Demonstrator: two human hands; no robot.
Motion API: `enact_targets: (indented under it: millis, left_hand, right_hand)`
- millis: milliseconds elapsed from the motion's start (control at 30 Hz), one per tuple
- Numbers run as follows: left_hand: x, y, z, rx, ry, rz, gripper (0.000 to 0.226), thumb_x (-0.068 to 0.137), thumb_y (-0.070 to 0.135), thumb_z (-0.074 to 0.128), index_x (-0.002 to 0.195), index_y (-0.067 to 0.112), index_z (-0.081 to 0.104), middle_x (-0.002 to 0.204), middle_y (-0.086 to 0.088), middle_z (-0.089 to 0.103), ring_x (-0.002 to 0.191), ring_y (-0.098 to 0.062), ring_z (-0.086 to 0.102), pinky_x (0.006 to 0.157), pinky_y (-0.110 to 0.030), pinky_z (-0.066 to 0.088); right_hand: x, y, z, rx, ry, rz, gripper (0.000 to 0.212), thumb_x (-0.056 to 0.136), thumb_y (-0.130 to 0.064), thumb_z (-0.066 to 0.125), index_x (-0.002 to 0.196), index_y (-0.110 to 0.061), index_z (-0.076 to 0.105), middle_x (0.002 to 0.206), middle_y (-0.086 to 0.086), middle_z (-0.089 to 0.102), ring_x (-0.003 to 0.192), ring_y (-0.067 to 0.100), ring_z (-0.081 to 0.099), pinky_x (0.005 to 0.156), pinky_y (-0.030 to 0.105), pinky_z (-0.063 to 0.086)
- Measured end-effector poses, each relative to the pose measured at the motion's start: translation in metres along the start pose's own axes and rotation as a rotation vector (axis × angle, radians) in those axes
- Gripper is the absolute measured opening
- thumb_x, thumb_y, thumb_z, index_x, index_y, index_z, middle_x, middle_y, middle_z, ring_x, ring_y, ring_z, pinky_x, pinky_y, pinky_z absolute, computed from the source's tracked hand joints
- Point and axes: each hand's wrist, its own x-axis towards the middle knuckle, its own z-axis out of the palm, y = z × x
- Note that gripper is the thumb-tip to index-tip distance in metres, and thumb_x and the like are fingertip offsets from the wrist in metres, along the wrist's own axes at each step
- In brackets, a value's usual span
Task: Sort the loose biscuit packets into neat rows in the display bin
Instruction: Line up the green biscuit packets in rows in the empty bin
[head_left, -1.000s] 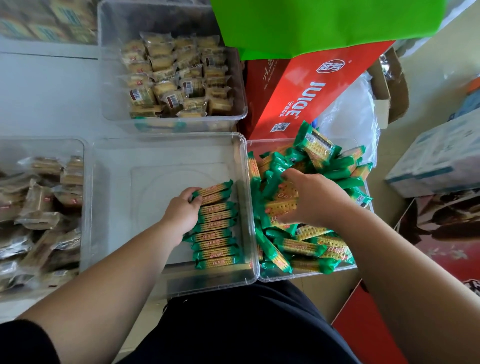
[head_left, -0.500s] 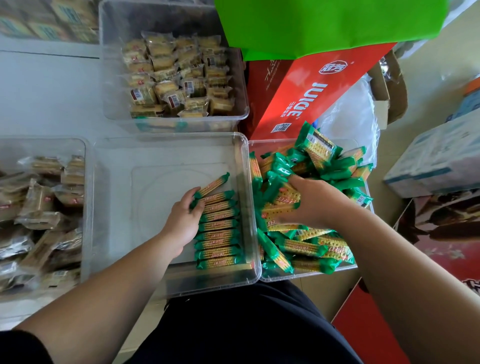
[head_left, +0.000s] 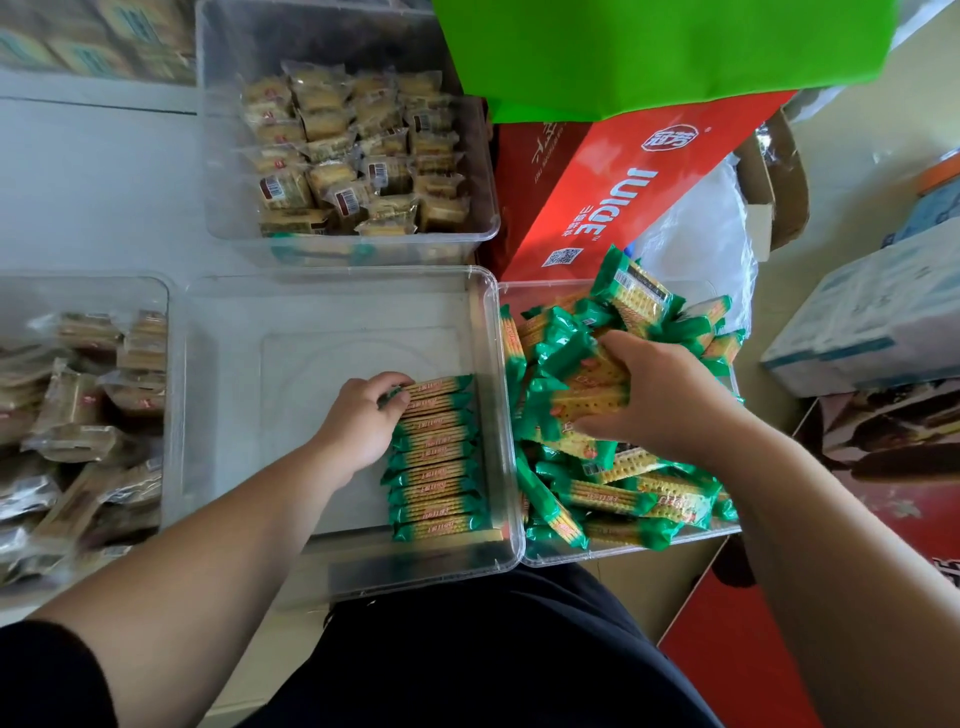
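Note:
A clear display bin (head_left: 311, 312) sits in front of me. Along its right wall stands a neat row of green-and-yellow biscuit packets (head_left: 439, 467), on edge. My left hand (head_left: 361, 415) presses its fingertips on the left ends of the row's far packets. To the right, a second clear bin (head_left: 722, 530) holds a loose heap of the same packets (head_left: 623, 493). My right hand (head_left: 660, 395) is in that heap, closed around a bunch of packets (head_left: 587, 400).
A clear bin of pale wrapped biscuits (head_left: 353, 156) stands behind the display bin. Another bin of brownish packets (head_left: 78, 426) lies at the left. A red juice carton (head_left: 634, 182), a green bag (head_left: 665, 47) and cardboard boxes (head_left: 872, 317) crowd the right side.
The tilted packet at the far end of the row now stands level with the others under my left hand. My right hand has gathered more packets in the heap.

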Motion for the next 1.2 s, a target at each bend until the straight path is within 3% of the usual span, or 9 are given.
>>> enact_targets:
  millis: [100, 267, 367, 467, 667, 833, 967, 1100, 1200]
  left_hand:
    - [0.000, -0.002, 0.001, -0.006, 0.015, 0.003, 0.020, 0.106, 0.025, 0.053, 0.122, 0.023, 0.066, 0.111, 0.000, 0.067, 0.098, -0.013, 0.063, 0.073, -0.025, 0.046]
    - [0.000, -0.006, 0.001, -0.087, 0.056, -0.043, 0.018, 0.101, 0.026, 0.063, 0.118, 0.024, 0.069, 0.111, 0.002, 0.066, 0.101, -0.016, 0.063, 0.082, -0.030, 0.051]
    - [0.001, -0.006, -0.003, -0.323, 0.100, -0.164, 0.023, 0.091, 0.020, 0.076, 0.114, 0.019, 0.074, 0.108, -0.002, 0.072, 0.100, -0.022, 0.067, 0.080, -0.032, 0.052]
    - [0.003, -0.005, -0.005, -0.426, 0.116, -0.242, 0.026, 0.084, 0.016, 0.083, 0.109, 0.018, 0.076, 0.106, -0.003, 0.074, 0.097, -0.021, 0.068, 0.077, -0.033, 0.051]
    - [0.003, -0.007, -0.003, -0.424, 0.232, -0.261, 0.029, 0.072, 0.016, 0.092, 0.095, 0.018, 0.075, 0.095, -0.001, 0.076, 0.094, -0.024, 0.071, 0.090, -0.044, 0.058]
    - [0.002, -0.005, -0.005, -0.351, 0.212, -0.192, 0.068, 0.076, 0.017, 0.090, 0.132, 0.026, 0.051, 0.111, 0.005, 0.064, 0.103, -0.021, 0.065, 0.095, -0.047, 0.055]
    - [0.003, 0.002, -0.006, -0.212, 0.129, -0.054, 0.067, 0.089, 0.025, 0.079, 0.146, 0.036, 0.047, 0.124, 0.007, 0.055, 0.107, -0.014, 0.059, 0.078, -0.024, 0.049]
    - [0.010, 0.008, -0.008, -0.156, 0.142, -0.030, 0.034, 0.099, 0.044, 0.061, 0.129, 0.029, 0.062, 0.107, 0.008, 0.066, 0.095, -0.010, 0.064, 0.069, -0.020, 0.046]
    - [0.018, 0.009, -0.008, -0.111, 0.209, -0.030, 0.019, 0.103, 0.035, 0.057, 0.117, 0.026, 0.067, 0.106, 0.000, 0.069, 0.092, -0.020, 0.066, 0.065, -0.023, 0.047]
  right_hand:
    - [-0.005, -0.002, -0.020, 0.094, 0.056, 0.003, 0.055, 0.069, -0.051, 0.086, 0.106, -0.031, 0.051, 0.086, -0.014, 0.064, 0.067, 0.000, 0.060, 0.053, 0.017, 0.045]
    - [0.012, -0.044, -0.032, 0.242, 0.206, -0.154, 0.059, 0.082, -0.044, 0.077, 0.123, -0.027, 0.039, 0.092, -0.017, 0.058, 0.074, -0.004, 0.056, 0.058, 0.015, 0.040]
    - [0.042, -0.088, -0.018, 0.213, 0.149, -0.286, 0.059, 0.088, -0.034, 0.072, 0.129, -0.020, 0.032, 0.102, -0.001, 0.065, 0.077, 0.005, 0.064, 0.063, 0.018, 0.052]
    - [0.078, -0.122, 0.008, 0.099, 0.109, -0.362, 0.059, 0.087, -0.037, 0.073, 0.131, -0.018, 0.038, 0.113, 0.008, 0.066, 0.093, 0.027, 0.067, 0.080, 0.043, 0.056]
    - [0.120, -0.144, 0.072, -0.403, 0.162, -0.426, 0.034, 0.091, -0.020, 0.059, 0.124, -0.022, 0.050, 0.116, 0.002, 0.062, 0.111, 0.029, 0.055, 0.089, 0.041, 0.042]
    - [0.123, -0.132, 0.091, -0.531, -0.120, -0.415, 0.030, 0.099, -0.012, 0.049, 0.128, -0.017, 0.050, 0.113, 0.007, 0.064, 0.104, 0.029, 0.061, 0.073, 0.038, 0.044]
    - [0.116, -0.126, 0.079, -0.512, -0.221, -0.452, 0.034, 0.098, -0.013, 0.052, 0.131, -0.019, 0.054, 0.121, 0.004, 0.063, 0.112, 0.027, 0.062, 0.090, 0.043, 0.055]
    - [0.099, -0.108, 0.052, -0.255, 0.138, -0.470, 0.033, 0.094, -0.017, 0.055, 0.125, -0.016, 0.065, 0.119, 0.005, 0.067, 0.114, 0.029, 0.058, 0.096, 0.044, 0.050]
    - [0.076, -0.070, 0.038, 0.020, 0.506, -0.408, 0.022, 0.090, -0.016, 0.065, 0.110, -0.012, 0.074, 0.103, 0.005, 0.071, 0.098, 0.031, 0.061, 0.088, 0.042, 0.052]
